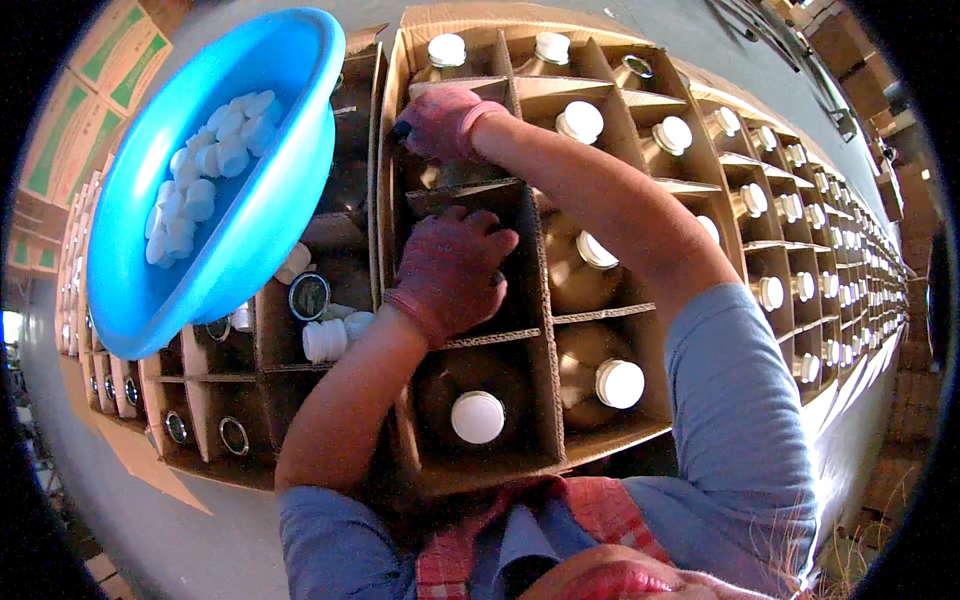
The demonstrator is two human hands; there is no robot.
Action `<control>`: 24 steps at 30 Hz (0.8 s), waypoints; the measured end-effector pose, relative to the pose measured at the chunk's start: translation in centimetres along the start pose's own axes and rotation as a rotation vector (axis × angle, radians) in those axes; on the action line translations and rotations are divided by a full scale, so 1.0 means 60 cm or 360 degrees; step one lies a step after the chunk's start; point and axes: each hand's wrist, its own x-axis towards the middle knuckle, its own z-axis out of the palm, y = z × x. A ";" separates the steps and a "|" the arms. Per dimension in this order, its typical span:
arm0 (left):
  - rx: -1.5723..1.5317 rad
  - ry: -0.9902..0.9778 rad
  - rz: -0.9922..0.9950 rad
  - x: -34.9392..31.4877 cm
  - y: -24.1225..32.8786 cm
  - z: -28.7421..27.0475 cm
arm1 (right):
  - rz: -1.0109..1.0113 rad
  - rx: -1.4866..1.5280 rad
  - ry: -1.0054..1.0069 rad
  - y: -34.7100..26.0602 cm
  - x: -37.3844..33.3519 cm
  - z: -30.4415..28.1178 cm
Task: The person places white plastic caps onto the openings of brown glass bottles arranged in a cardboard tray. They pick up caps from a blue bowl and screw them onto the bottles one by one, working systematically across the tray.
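Left hand presses closed over a bottle top; right hand grip clutches a cap.

**A:** What colours are the hands and sleeves?

**B:** The left hand and the right hand both wear knitted gloves in a mottled pinkish red. The sleeves are plain mid-blue, and a red-and-white checked cloth lies at the chest.

**A:** And the basin?

**B:** The basin is bright sky blue, with a heap of plain white caps inside.

**A:** The boxes?

**B:** The boxes are tan brown cardboard with matching dividers. The bottles inside are dark amber brown, many topped with white lids. At far left, stacked cartons show green panels on tan.
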 end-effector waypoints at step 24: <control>-0.0057 -0.0106 0.0006 -0.004 -0.012 0.008 | 0.0731 0.0526 0.0837 0.253 -0.122 -0.009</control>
